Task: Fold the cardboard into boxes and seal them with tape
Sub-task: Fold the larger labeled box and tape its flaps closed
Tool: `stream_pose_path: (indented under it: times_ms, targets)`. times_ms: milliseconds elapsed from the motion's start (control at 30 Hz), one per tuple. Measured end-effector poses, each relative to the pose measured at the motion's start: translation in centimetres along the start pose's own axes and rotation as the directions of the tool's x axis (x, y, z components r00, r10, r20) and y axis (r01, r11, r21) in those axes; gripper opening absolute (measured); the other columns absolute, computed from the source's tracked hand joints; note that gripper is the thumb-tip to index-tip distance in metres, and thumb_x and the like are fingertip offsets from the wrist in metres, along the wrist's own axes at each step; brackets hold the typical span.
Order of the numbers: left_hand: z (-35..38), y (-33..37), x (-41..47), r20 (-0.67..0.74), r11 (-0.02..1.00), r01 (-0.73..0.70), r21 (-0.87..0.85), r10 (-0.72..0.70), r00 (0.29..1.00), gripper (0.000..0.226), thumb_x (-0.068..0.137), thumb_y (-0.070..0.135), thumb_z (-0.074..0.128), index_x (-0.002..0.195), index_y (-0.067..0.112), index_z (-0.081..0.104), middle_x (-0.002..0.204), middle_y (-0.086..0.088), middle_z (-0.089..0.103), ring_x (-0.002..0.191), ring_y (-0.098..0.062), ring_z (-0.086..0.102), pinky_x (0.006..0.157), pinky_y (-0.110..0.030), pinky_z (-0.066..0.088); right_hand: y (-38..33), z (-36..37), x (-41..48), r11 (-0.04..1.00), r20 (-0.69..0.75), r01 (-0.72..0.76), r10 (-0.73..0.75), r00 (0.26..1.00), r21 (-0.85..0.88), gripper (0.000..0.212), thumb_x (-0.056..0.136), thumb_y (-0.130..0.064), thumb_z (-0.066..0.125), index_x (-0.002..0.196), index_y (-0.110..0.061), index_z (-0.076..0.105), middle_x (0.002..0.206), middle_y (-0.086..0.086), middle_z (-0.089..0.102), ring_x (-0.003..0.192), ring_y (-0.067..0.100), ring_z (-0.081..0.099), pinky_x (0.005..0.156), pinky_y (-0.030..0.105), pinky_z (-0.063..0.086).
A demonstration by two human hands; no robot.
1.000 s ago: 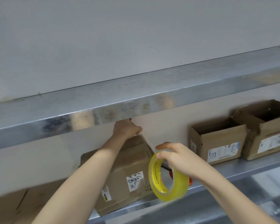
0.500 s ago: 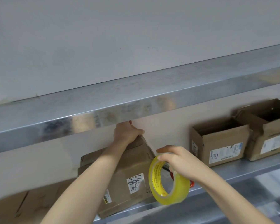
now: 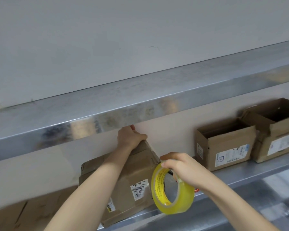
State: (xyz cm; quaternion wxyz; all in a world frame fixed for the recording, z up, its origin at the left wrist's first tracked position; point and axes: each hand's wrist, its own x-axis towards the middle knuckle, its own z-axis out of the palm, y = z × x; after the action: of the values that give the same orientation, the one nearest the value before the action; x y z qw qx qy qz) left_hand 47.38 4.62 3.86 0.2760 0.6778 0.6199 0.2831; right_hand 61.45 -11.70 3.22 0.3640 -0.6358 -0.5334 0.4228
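A brown cardboard box [image 3: 123,185] with a handwritten white label stands tilted on the metal shelf [image 3: 240,174], leaning toward the wall. My left hand [image 3: 129,138] grips its top far corner, fingers curled over the edge. My right hand [image 3: 182,169] holds a yellow-cored roll of clear tape [image 3: 172,189] upright beside the box's right edge, thumb and fingers around the rim. Something red [image 3: 196,190] peeks out under my right wrist; what it is cannot be told.
Two open-topped cardboard boxes [image 3: 223,147] [image 3: 277,129] stand on the same shelf to the right. An upper metal shelf [image 3: 140,104] overhangs close above my left hand. Flat cardboard [image 3: 23,214] lies at lower left. A white wall is behind.
The view has shifted slightly and the box has lowered a little. My right hand has brought the tape roll closer to the box's right edge. My left hand keeps its grip.
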Motion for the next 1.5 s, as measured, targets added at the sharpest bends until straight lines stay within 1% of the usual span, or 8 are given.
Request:
stream_pose_path:
  times_ms: [367,500,700,867,967,1233,1367,1500]
  targets:
    - [1.2,-0.4,0.7,0.082,0.988,-0.080,0.130,0.070,0.994,0.023,0.077,0.019,0.063,0.073,0.025,0.041,0.078,0.003,0.053,0.079,-0.021,0.053,0.067,-0.028,0.037,0.5,0.3,0.2,0.999,0.012,-0.019,0.018,1.000,0.041,0.009,0.080,-0.037,0.064,0.078,-0.029,0.062,0.067,-0.016,0.057,0.068,0.003,0.054,0.071,0.029,0.039]
    - [1.5,-0.4,0.7,0.086,0.978,-0.116,0.171,0.102,0.991,0.021,0.077,0.018,0.060,0.073,0.024,0.040,0.076,0.003,0.053,0.076,-0.021,0.053,0.063,-0.028,0.035,0.6,0.5,0.3,0.998,0.009,-0.036,0.035,0.999,0.053,0.036,0.065,-0.047,0.056,0.092,-0.026,0.067,0.074,-0.015,0.060,0.071,0.004,0.055,0.074,0.030,0.041]
    - [1.5,-0.2,0.5,0.069,0.969,-0.157,0.189,0.146,0.987,0.019,0.078,0.014,0.057,0.077,0.021,0.040,0.075,0.002,0.050,0.069,-0.017,0.047,0.055,-0.028,0.030,0.8,0.6,0.3,0.997,-0.004,-0.046,0.046,0.999,0.060,0.041,0.065,-0.047,0.057,0.096,-0.024,0.068,0.074,-0.016,0.061,0.069,0.001,0.054,0.074,0.029,0.042]
    - [1.3,0.0,0.3,0.078,0.965,-0.176,0.194,0.163,0.983,0.019,0.079,0.011,0.056,0.088,0.016,0.041,0.074,0.002,0.048,0.075,-0.024,0.048,0.064,-0.031,0.031,0.9,0.5,0.3,0.999,0.000,-0.023,0.023,1.000,0.046,0.003,0.085,-0.033,0.063,0.083,-0.032,0.061,0.070,-0.019,0.056,0.069,-0.001,0.052,0.073,0.026,0.039]
    - [0.8,-0.1,0.2,0.093,0.969,-0.162,0.188,0.147,0.985,0.019,0.078,0.010,0.056,0.088,0.016,0.041,0.074,0.000,0.048,0.074,-0.024,0.048,0.061,-0.032,0.031,0.8,0.5,0.0,0.999,-0.008,-0.016,0.016,1.000,0.041,0.003,0.088,-0.027,0.062,0.090,-0.029,0.065,0.068,-0.020,0.056,0.068,-0.003,0.051,0.071,0.023,0.039]
    - [0.7,-1.1,1.0,0.085,0.961,-0.145,0.236,0.128,0.988,0.023,0.080,0.000,0.052,0.071,0.021,0.051,0.100,-0.008,0.065,0.100,-0.027,0.056,0.083,-0.026,0.040,0.3,1.0,-0.9,0.999,0.002,-0.028,0.028,1.000,-0.017,0.052,0.075,-0.046,0.060,0.122,-0.025,0.065,0.096,-0.014,0.062,0.076,-0.004,0.052,0.083,0.024,0.040]
    - [-0.1,-1.5,1.4,0.021,0.974,-0.226,0.020,0.225,0.974,0.024,0.082,-0.004,0.053,0.081,0.019,0.060,0.097,-0.005,0.071,0.100,-0.021,0.064,0.085,-0.020,0.043,0.5,1.2,-0.8,0.999,0.002,-0.028,0.028,1.000,-0.041,0.034,0.089,-0.033,0.061,0.122,-0.025,0.065,0.105,-0.009,0.063,0.090,0.006,0.055,0.087,0.026,0.041]
    - [-3.0,-1.8,0.5,0.366,0.903,-0.367,-0.224,0.427,0.827,0.013,0.093,0.018,0.062,0.096,0.027,0.070,0.103,0.012,0.070,0.099,-0.001,0.063,0.082,-0.007,0.042,0.4,1.5,-0.8,0.998,-0.012,-0.054,0.053,0.999,-0.033,0.038,0.084,-0.038,0.061,0.121,-0.026,0.065,0.113,-0.007,0.066,0.105,0.010,0.060,0.094,0.030,0.046]
